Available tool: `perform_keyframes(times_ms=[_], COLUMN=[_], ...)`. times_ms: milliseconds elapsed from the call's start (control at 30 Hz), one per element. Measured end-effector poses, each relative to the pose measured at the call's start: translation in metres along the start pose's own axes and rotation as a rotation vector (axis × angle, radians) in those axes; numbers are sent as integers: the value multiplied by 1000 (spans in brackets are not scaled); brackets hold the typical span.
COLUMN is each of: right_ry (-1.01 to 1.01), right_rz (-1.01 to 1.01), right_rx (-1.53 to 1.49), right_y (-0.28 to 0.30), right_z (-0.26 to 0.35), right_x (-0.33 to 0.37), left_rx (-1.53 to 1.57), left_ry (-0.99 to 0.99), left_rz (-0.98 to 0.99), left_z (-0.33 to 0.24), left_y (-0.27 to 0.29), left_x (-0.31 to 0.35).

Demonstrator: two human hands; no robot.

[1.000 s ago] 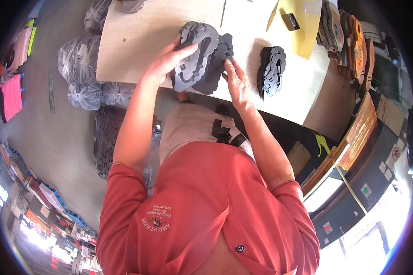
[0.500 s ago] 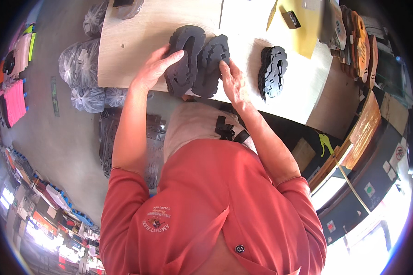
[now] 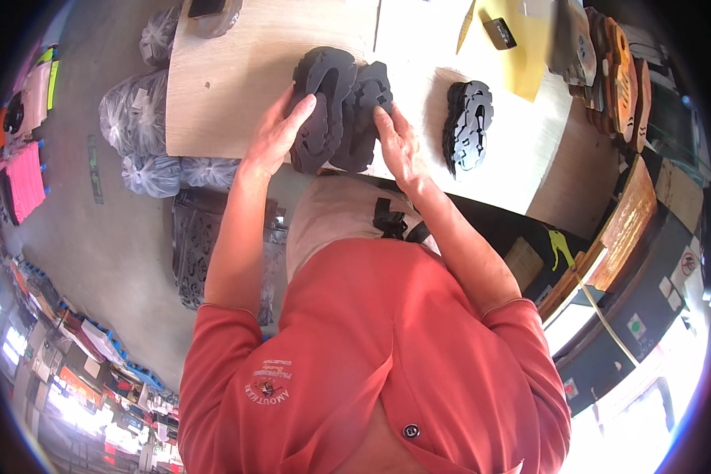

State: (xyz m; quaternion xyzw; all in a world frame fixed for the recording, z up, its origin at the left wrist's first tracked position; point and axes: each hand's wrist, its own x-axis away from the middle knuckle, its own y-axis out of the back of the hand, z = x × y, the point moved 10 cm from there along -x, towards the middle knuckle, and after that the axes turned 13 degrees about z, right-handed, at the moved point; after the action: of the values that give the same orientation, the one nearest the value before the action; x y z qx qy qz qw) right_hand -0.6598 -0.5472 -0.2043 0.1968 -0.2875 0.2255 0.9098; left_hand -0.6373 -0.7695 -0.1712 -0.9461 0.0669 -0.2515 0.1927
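Note:
Two piles of dark grey shoe soles stand side by side at the table's near edge. My left hand (image 3: 274,136) is closed on the outer side of the left pile of soles (image 3: 321,107), its thumb on top and the other fingers hidden down the side. The right pile of soles (image 3: 363,130) leans against it, partly covered by it. My right hand (image 3: 401,142) grips this pile from the right, thumb on the upper sole. Apart from both hands, a third pile of soles (image 3: 472,126) stands further right on the table.
The pale wooden table (image 3: 245,95) carries a yellow sheet (image 3: 521,55) with a small black box (image 3: 499,33) on it at the far right. Clear plastic bags (image 3: 138,110) of dark items stand on the floor to the left. Orange and brown pieces (image 3: 624,83) hang at the right.
My left hand has shifted right and nearer to me, and the two piles sit closer together. My right hand has barely moved.

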Motion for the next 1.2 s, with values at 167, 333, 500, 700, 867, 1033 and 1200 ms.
perform_keyframes(times_ms=[167,333,500,700,867,1033,1200], right_ry=[65,108,311,-47,-78,18,41], right_rz=[16,-110,-613,-256,-265,-207,-120], right_rx=[75,22,54,141,94,-198,-692], right_y=[-1,56,181,176,173,158,141], right_z=[18,9,-21,-89,-97,-116,-142], right_x=[0,29,84,41,44,48,55], left_rx=[-5,-312,-414,-194,-180,-263,-620], left_ry=[-42,35,-459,97,379,226,-64], left_rz=[-38,-358,-454,31,-151,-49,-146], left_z=[20,4,-74,53,124,121,101], left_y=[12,44,-35,-187,-191,-209,-210], left_x=[-10,10,73,-39,-87,-96,-99])
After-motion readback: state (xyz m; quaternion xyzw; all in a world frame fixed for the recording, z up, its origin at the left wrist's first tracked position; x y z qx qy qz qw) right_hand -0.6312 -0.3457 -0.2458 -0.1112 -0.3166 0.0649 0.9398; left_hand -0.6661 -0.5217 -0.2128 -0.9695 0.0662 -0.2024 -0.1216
